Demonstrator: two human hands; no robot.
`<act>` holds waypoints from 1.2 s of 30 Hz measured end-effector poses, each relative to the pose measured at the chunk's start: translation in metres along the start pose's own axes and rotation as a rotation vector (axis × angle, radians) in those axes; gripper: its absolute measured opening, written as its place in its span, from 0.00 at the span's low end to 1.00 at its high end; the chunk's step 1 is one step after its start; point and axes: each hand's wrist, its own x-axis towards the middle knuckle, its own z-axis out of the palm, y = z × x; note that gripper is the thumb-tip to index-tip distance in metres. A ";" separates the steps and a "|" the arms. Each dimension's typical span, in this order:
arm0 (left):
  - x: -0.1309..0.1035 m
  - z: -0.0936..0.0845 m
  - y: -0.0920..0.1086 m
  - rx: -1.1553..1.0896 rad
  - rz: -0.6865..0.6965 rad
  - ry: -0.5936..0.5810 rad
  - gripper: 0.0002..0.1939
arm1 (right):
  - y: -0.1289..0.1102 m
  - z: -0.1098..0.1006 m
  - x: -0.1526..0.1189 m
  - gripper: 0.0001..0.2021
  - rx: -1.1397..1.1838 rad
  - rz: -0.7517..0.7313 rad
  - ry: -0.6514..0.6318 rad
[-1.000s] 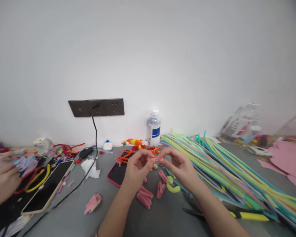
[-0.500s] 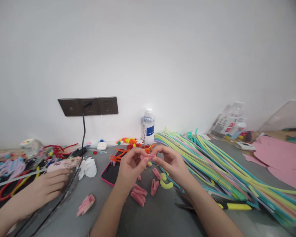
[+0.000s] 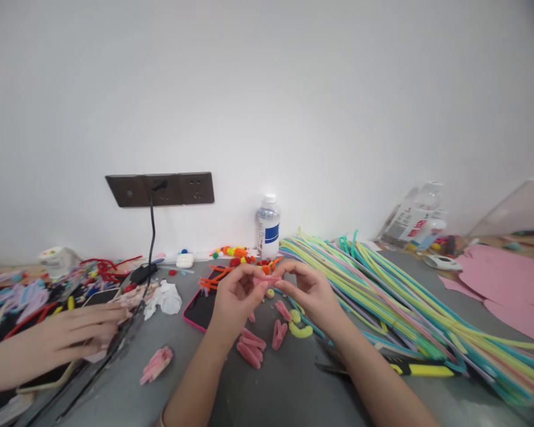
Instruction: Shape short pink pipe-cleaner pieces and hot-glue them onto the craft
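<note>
A short pink pipe cleaner piece (image 3: 267, 279) is pinched between my left hand (image 3: 239, 299) and my right hand (image 3: 308, 292), thumb and forefinger of each at its ends. Fingertips hide part of it. On the grey table below lie folded pink pipe cleaner pieces (image 3: 251, 347), with another folded pink piece (image 3: 279, 334) beside them. Curved yellow pipe cleaner pieces (image 3: 301, 330) rest near my right wrist. Left of my forearm is a pink bundle (image 3: 156, 364). A black-screened device with a pink edge (image 3: 200, 308) lies partly behind my left hand.
A long bundle of pastel pipe cleaners (image 3: 382, 296) spreads to the right, over a yellow-handled tool (image 3: 427, 370). A bottle (image 3: 268, 228) stands by the wall. Another person's hand (image 3: 80, 332) is at left, near a black cable (image 3: 152, 231) and crumpled tissue (image 3: 165, 298). Pink sheets (image 3: 502, 279) lie right.
The other person's hand has shifted, and a phone shows beneath it. My two hands stay nearly in place, still pinching the pink piece.
</note>
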 end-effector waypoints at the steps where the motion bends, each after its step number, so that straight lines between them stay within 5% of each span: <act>1: 0.000 0.000 0.000 -0.005 0.005 0.002 0.13 | 0.002 0.000 0.000 0.11 0.008 -0.015 0.017; 10: 0.002 0.003 0.002 -0.052 -0.011 0.005 0.14 | 0.007 0.000 0.001 0.11 -0.028 -0.048 0.068; 16: 0.001 -0.002 -0.006 -0.098 -0.075 0.034 0.24 | 0.008 -0.001 0.002 0.13 0.177 0.199 0.069; 20: 0.002 -0.003 -0.010 -0.018 -0.097 0.019 0.22 | 0.008 0.001 0.002 0.14 0.402 0.367 0.059; 28: 0.003 -0.004 -0.013 0.071 -0.146 0.029 0.14 | 0.001 0.000 0.002 0.11 0.680 0.460 0.030; 36: 0.000 -0.009 -0.009 0.121 -0.040 -0.037 0.19 | 0.000 0.000 -0.002 0.17 0.830 0.667 -0.148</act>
